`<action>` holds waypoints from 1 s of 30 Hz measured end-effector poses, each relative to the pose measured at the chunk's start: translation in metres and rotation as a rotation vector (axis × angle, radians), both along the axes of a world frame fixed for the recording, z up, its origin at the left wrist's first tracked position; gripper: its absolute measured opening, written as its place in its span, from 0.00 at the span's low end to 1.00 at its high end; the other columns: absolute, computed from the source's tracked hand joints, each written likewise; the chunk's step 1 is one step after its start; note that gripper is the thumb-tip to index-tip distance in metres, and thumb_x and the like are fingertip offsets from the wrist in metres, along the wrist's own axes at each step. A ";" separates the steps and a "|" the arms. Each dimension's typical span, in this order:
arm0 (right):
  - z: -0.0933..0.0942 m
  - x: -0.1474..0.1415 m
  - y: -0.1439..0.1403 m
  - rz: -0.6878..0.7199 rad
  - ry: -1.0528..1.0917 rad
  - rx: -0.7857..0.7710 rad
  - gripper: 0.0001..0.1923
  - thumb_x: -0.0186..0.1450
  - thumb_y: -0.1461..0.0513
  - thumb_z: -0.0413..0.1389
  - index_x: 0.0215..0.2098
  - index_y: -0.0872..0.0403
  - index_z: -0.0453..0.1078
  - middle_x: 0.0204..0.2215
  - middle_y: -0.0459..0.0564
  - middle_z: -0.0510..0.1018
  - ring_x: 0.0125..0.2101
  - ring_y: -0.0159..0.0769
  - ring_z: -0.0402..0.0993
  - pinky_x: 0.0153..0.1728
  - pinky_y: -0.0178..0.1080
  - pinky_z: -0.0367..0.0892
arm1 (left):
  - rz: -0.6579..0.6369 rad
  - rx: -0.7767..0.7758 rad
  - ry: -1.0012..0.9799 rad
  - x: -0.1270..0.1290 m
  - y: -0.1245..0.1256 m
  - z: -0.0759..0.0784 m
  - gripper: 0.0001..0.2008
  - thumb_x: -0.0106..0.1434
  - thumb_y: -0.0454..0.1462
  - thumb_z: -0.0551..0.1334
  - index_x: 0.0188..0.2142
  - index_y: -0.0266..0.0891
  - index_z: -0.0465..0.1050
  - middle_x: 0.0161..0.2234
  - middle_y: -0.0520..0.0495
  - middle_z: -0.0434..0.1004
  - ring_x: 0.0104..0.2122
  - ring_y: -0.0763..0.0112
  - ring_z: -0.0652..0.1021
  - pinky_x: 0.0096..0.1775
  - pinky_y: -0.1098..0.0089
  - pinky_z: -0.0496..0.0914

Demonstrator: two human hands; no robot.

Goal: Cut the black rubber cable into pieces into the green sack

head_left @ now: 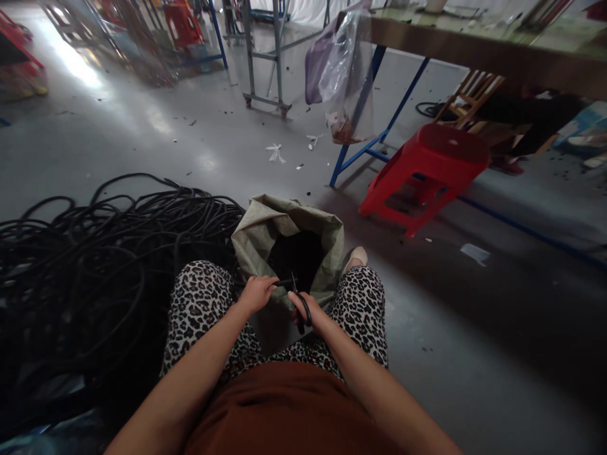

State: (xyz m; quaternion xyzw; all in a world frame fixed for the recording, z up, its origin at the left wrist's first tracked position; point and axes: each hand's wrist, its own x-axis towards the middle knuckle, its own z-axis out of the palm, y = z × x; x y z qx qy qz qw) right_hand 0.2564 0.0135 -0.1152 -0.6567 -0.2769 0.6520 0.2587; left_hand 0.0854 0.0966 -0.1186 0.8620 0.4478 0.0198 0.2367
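Between my knees stands a pale green woven sack (251, 234) with its mouth rolled open and dark contents inside. Over its near rim, my left hand (258, 294) is closed on a short black piece of rubber strip (283, 282), which points right. My right hand (306, 308) grips scissors (303, 306) by their black handles. The blades point up and away from me, at the right end of the strip. Whether the blades touch the strip is too small to tell.
A large heap of black rubber strip (128, 246) lies on the floor at my left. To the right are a red plastic stool (427, 170) and a blue-legged table (455, 44) with plastic bags (348, 76) hanging from it. A wheeled metal rack (265, 57) stands ahead.
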 end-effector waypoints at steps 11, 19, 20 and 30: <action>-0.008 -0.002 0.001 0.030 -0.112 0.021 0.12 0.66 0.54 0.49 0.35 0.57 0.62 0.09 0.36 0.60 0.07 0.26 0.59 0.08 0.27 0.58 | 0.011 -0.001 0.036 0.003 -0.001 -0.003 0.14 0.64 0.38 0.53 0.47 0.45 0.71 0.40 0.47 0.77 0.42 0.66 0.75 0.43 0.67 0.62; -0.008 0.000 0.000 0.091 -0.230 0.017 0.11 0.65 0.57 0.49 0.34 0.58 0.65 0.10 0.37 0.60 0.06 0.26 0.58 0.08 0.28 0.56 | -0.007 0.016 0.079 0.006 -0.003 -0.004 0.14 0.63 0.38 0.54 0.47 0.46 0.72 0.38 0.47 0.78 0.40 0.66 0.75 0.43 0.67 0.62; -0.005 0.000 0.000 0.102 -0.243 0.014 0.11 0.66 0.58 0.49 0.34 0.58 0.65 0.10 0.37 0.60 0.06 0.26 0.58 0.08 0.28 0.56 | -0.011 0.018 0.085 0.006 -0.003 -0.004 0.14 0.63 0.38 0.53 0.47 0.46 0.72 0.38 0.47 0.78 0.40 0.65 0.75 0.43 0.67 0.62; -0.003 0.001 -0.004 0.090 -0.249 0.028 0.09 0.64 0.60 0.51 0.30 0.58 0.65 0.09 0.36 0.58 0.06 0.25 0.57 0.08 0.27 0.54 | 0.004 0.013 0.090 0.006 -0.002 -0.002 0.14 0.63 0.38 0.54 0.45 0.45 0.73 0.37 0.47 0.78 0.39 0.65 0.75 0.42 0.67 0.62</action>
